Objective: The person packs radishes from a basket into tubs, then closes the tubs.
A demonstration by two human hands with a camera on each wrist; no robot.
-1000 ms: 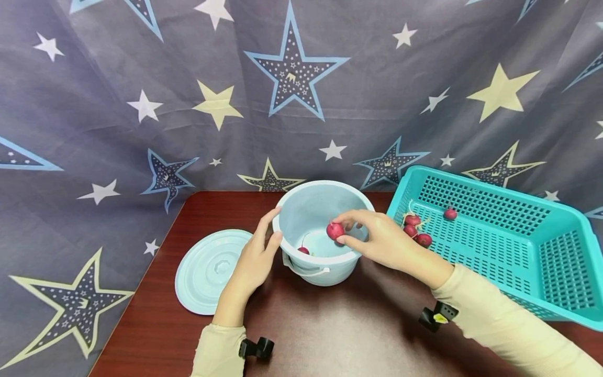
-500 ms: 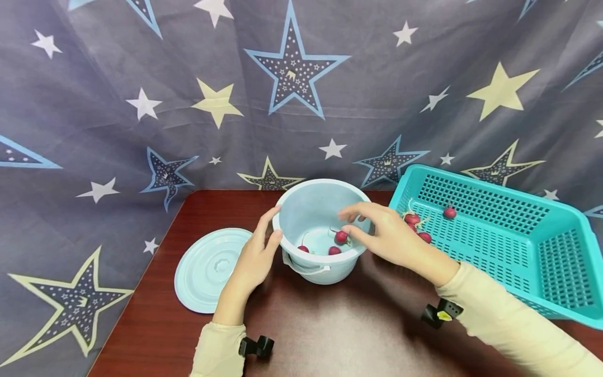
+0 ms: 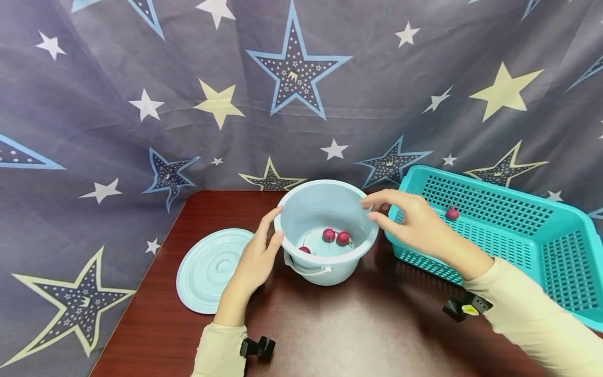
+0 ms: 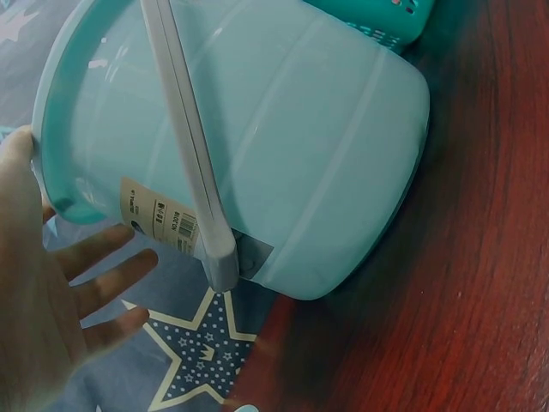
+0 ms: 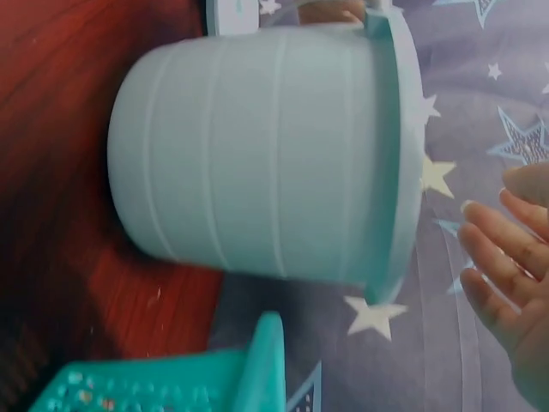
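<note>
In the head view, my left hand [image 3: 254, 256] touches the left of the light blue bucket's [image 3: 325, 269] rim with thumb and a fingertip. Its other fingers spread straight beside the wall in the left wrist view. My right hand [image 3: 414, 220], fingers loosely bent and holding nothing, hovers between the bucket's right rim and the teal basket [image 3: 532, 251]. Inside the bucket lie three red radishes, among them a left radish [image 3: 304, 250], a middle radish [image 3: 328, 235] and a right radish [image 3: 343, 238]. One radish [image 3: 452, 213] sits in the basket; my right hand hides the basket's left end.
A round light blue lid [image 3: 212, 272] lies flat on the dark red table [image 3: 330, 330], left of the bucket. The bucket's handle [image 3: 308, 271] hangs down in front. A grey curtain with stars [image 3: 188, 78] hangs right behind the table.
My right hand let a radish drop into the bucket, then moved right, out over the rim towards the basket. The radishes inside shifted slightly. My left hand stays at the rim.
</note>
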